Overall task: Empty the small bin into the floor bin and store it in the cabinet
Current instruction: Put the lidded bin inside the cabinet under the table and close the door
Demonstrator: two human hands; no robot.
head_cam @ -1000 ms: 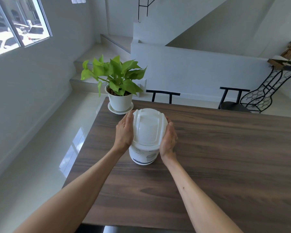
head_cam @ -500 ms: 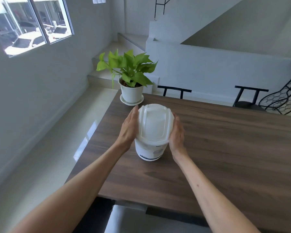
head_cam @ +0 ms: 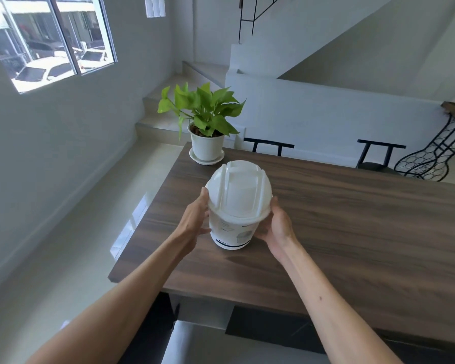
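A small white bin [head_cam: 234,214] with a domed swing lid and a label on its side is held between both my hands over the dark wooden table [head_cam: 352,232]. My left hand [head_cam: 195,222] grips its left side just under the lid rim. My right hand [head_cam: 276,224] cups its right side and lower wall. The bin tilts slightly toward me; whether its base rests on the table or hangs just above it is hard to tell. No floor bin or cabinet is in view.
A green potted plant [head_cam: 206,143] in a white pot stands on the table's far left corner, just behind the bin. Two black chairs [head_cam: 268,148] sit beyond the far edge, and a black wire rack [head_cam: 431,158] at the right. Stairs rise behind; glossy floor lies left.
My hands slid from the lid rim down onto the bin's sides and closed on it. The camera pulled back, so the table's near edge shows.
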